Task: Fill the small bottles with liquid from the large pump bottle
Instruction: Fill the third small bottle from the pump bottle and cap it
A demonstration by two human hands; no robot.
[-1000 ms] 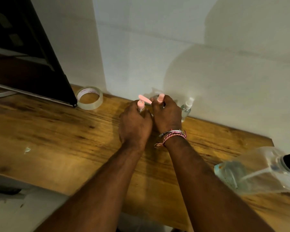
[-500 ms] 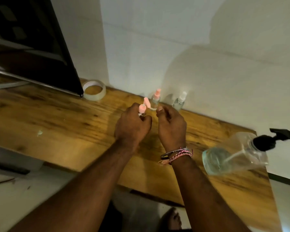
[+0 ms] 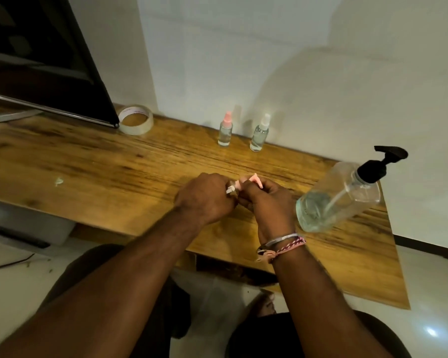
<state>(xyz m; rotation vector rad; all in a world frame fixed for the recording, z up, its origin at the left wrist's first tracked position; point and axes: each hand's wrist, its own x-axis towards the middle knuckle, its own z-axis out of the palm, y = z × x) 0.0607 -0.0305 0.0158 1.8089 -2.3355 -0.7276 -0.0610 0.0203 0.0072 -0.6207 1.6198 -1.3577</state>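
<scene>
Desk (image 3: 93,161): wood, strong dark grain, low sheen.
Pump bottle (image 3: 339,197): clear glossy plastic; pump head black, matt.
Small bottles (image 3: 225,133): clear and glossy, one with a pink cap, the other (image 3: 259,135) with a whitish cap.
Tape (image 3: 135,120): glossy translucent roll, pale paper core.
Screen (image 3: 36,52): black, glossy, with a metal-looking edge.
Bracelets (image 3: 282,244): one thin and metallic, others woven thread.
Wall (image 3: 269,60): matt white.
Floor (image 3: 429,306): pale, polished, reflecting light.
</scene>
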